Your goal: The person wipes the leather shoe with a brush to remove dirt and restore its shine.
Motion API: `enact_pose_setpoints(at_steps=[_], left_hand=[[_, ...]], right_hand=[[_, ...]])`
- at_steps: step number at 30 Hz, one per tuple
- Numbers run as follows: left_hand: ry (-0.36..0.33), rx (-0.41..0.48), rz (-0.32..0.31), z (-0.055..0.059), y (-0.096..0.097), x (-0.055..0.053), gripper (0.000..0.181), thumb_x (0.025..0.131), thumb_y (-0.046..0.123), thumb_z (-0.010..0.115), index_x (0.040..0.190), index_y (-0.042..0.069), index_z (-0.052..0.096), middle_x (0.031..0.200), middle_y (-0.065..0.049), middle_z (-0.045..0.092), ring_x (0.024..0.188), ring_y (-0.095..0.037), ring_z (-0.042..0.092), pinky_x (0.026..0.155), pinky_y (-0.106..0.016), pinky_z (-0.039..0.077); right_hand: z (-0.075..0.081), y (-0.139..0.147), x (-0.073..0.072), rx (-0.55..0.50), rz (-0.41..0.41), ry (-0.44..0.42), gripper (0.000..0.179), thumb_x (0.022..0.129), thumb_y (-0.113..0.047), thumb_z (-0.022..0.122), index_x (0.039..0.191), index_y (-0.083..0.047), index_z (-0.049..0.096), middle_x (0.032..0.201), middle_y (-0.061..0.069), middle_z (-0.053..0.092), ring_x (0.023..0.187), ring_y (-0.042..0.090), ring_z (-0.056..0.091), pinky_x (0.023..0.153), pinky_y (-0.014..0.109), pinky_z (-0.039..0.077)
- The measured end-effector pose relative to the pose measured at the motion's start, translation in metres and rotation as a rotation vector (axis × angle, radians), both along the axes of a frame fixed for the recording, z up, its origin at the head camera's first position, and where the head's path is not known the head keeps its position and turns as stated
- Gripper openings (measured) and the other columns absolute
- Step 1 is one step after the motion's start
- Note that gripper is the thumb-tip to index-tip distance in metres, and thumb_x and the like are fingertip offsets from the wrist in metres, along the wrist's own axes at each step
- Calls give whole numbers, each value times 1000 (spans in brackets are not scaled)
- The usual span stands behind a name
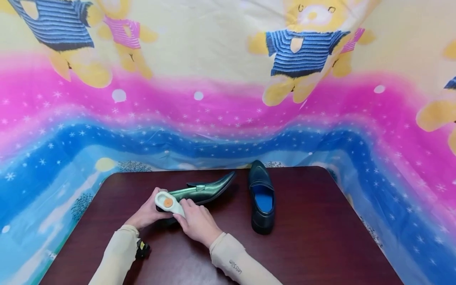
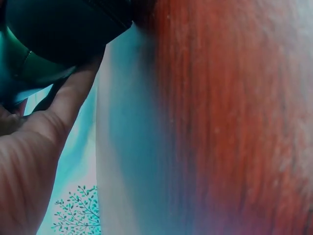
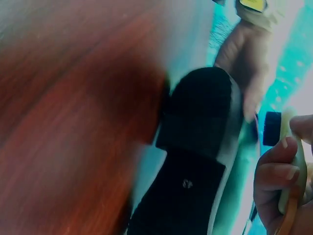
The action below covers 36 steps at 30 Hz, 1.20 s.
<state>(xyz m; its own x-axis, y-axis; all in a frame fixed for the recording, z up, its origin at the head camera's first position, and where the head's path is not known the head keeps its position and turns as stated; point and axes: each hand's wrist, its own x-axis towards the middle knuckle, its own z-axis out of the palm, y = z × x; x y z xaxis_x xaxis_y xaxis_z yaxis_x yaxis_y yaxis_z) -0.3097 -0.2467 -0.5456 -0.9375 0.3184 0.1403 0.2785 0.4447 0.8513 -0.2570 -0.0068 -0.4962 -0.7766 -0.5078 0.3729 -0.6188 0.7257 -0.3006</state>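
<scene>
My left hand (image 1: 147, 210) grips the heel end of a dark glossy loafer (image 1: 204, 192), its toe pointing right and tilted up. In the right wrist view the black sole and heel block (image 3: 198, 132) of this loafer face the camera. Between the fingers and thumb of my right hand (image 1: 200, 225) is a pale-handled shoe brush (image 1: 161, 198) with an orange round spot on its head. A dark block (image 3: 272, 128) on the brush's underside shows in the right wrist view. The brush head overlaps the loafer's heel opening in the head view.
A second dark loafer (image 1: 261, 178) with a blue insole stands upright to the right, toe toward the back. The brown table (image 1: 306, 237) has rounded back corners. A patterned cloth (image 1: 228, 107) hangs behind it. A black wrist device (image 1: 143, 249) sits at the left sleeve.
</scene>
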Motion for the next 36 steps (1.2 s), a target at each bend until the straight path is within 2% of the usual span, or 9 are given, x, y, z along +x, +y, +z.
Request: enact_pose_setpoints(at_steps=[4, 7, 10, 13, 17, 22, 29, 32, 36], left_hand=[[27, 29, -23, -1, 1, 0, 78, 78, 13, 92, 135, 2, 40, 129, -11, 53, 111, 3, 51, 96, -17, 42], [-2, -3, -1, 1, 2, -1, 76, 78, 19, 92, 133, 7, 41, 125, -8, 56, 112, -3, 53, 97, -20, 44], [-31, -63, 30, 3, 5, -2, 76, 79, 30, 92, 133, 12, 41, 129, -7, 56, 117, -14, 54, 99, -30, 46], [-58, -109, 49, 4, 6, -2, 82, 80, 37, 91, 137, 12, 38, 138, -11, 52, 120, -24, 54, 100, -40, 47], [-106, -108, 53, 5, 4, -2, 88, 81, 36, 90, 143, 11, 33, 144, -19, 47, 118, -31, 56, 96, -42, 50], [-130, -100, 46, 3, 3, -1, 89, 81, 35, 90, 144, 11, 31, 142, -20, 46, 116, -32, 56, 93, -42, 50], [-96, -97, 1, 0, 7, -4, 91, 77, 33, 93, 141, 11, 33, 139, -18, 51, 116, -29, 56, 96, -39, 49], [-57, -94, 2, 1, 5, -3, 87, 75, 32, 94, 138, 10, 37, 136, -16, 54, 116, -25, 56, 97, -34, 47], [24, -89, -3, 1, -2, -2, 86, 75, 24, 95, 137, 7, 39, 137, -16, 54, 117, -18, 54, 97, -25, 45]], right_hand=[[-6, -8, -1, 41, -29, 54, 24, 104, -36, 61, 110, -14, 55, 84, -3, 56, 55, 13, 49, 50, 26, 38], [-9, -8, -3, 49, -43, 97, 24, 104, -36, 62, 109, -13, 54, 81, -2, 59, 56, 16, 55, 49, 27, 39], [-11, 2, -7, 27, -57, 116, 24, 103, -34, 63, 109, -12, 54, 78, -1, 61, 56, 18, 58, 47, 28, 39], [-14, 23, -13, -9, -89, 110, 24, 103, -33, 63, 110, -12, 54, 78, 0, 62, 56, 19, 57, 47, 29, 39], [-16, 52, -19, -36, -141, 90, 22, 103, -30, 64, 111, -12, 54, 78, 0, 62, 56, 18, 57, 49, 30, 43], [-17, 69, -20, -38, -118, 51, 23, 105, -31, 62, 113, -11, 54, 81, 1, 63, 58, 18, 59, 50, 29, 44], [-15, 57, -15, -96, -109, -27, 25, 105, -32, 61, 113, -11, 52, 78, 0, 57, 56, 13, 50, 50, 26, 40], [-15, 40, -11, -68, -47, -12, 26, 106, -34, 60, 116, -12, 52, 80, -3, 57, 58, 11, 50, 51, 25, 40], [-17, 14, -5, 39, 56, 47, 27, 106, -38, 57, 115, -12, 52, 83, -4, 59, 58, 13, 54, 52, 26, 41]])
